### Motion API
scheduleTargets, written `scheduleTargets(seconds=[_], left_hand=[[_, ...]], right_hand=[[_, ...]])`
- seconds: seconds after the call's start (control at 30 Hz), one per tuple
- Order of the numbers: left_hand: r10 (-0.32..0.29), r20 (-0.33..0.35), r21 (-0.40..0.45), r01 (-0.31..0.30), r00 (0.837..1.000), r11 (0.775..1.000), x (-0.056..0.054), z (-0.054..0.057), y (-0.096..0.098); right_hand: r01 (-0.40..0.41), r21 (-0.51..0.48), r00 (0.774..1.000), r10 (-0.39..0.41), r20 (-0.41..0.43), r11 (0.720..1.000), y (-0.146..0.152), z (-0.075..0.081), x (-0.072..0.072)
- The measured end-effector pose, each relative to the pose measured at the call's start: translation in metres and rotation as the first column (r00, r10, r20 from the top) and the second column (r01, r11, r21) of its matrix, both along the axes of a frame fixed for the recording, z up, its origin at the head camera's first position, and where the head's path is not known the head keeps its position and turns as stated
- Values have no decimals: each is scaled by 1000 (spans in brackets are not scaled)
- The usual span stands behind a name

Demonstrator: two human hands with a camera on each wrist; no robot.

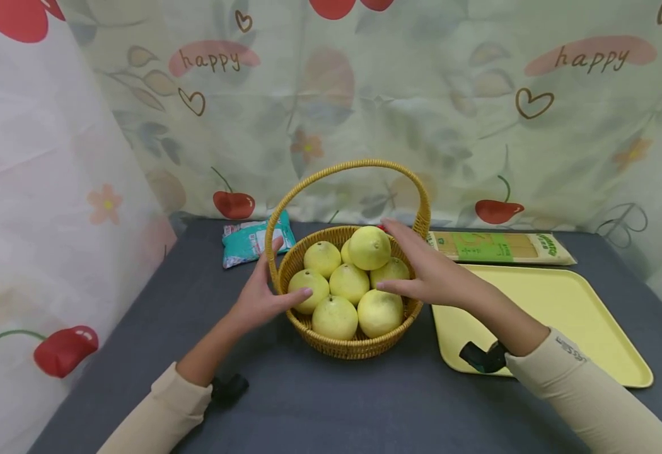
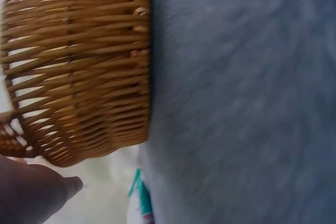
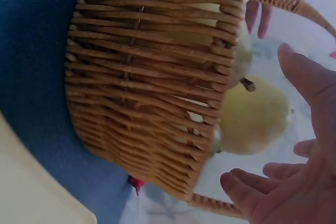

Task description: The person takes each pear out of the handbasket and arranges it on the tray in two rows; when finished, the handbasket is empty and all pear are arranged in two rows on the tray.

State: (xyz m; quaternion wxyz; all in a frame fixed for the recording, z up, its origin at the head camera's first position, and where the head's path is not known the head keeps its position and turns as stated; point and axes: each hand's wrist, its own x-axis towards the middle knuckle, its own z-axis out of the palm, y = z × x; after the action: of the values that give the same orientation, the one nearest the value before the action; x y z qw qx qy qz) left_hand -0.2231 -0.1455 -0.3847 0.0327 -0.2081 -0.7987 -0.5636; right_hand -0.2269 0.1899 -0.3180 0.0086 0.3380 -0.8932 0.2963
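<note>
A woven wicker basket with a tall arched handle stands on the dark tabletop, filled with several pale yellow-green pears. One pear sits on top of the others. My left hand is at the basket's left side, fingers beside the handle base and thumb reaching over the rim. On the other side, my right hand is above the right rim, its thumb and fingers spread near the top pear. In the right wrist view those fingers are apart from the pear, with a gap between.
A yellow tray lies to the right, partly under my right forearm. Behind it is a packet of noodles. A teal and white packet lies back left. A small red thing is behind the basket. Printed curtains hang behind the table.
</note>
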Motion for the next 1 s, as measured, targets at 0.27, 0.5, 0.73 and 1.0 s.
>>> scheduleTargets(seconds=[0.27,0.5,0.73,1.0], left_hand=[[9,79,116,-18,997,993,-5,-10,9],[-17,100,153,2,995,988,-7,-11,11],[-24,81,147,11,996,989,-8,-11,13],[-18,104,127,4,994,992,-7,-9,9]], right_hand=[[36,-111,994,-24,107,993,-12,-11,-15],[42,-177,991,-18,135,983,-12,-21,-23],[59,-239,993,-33,110,969,-15,-27,-26],[90,-284,991,-58,120,955,-20,-28,-28]])
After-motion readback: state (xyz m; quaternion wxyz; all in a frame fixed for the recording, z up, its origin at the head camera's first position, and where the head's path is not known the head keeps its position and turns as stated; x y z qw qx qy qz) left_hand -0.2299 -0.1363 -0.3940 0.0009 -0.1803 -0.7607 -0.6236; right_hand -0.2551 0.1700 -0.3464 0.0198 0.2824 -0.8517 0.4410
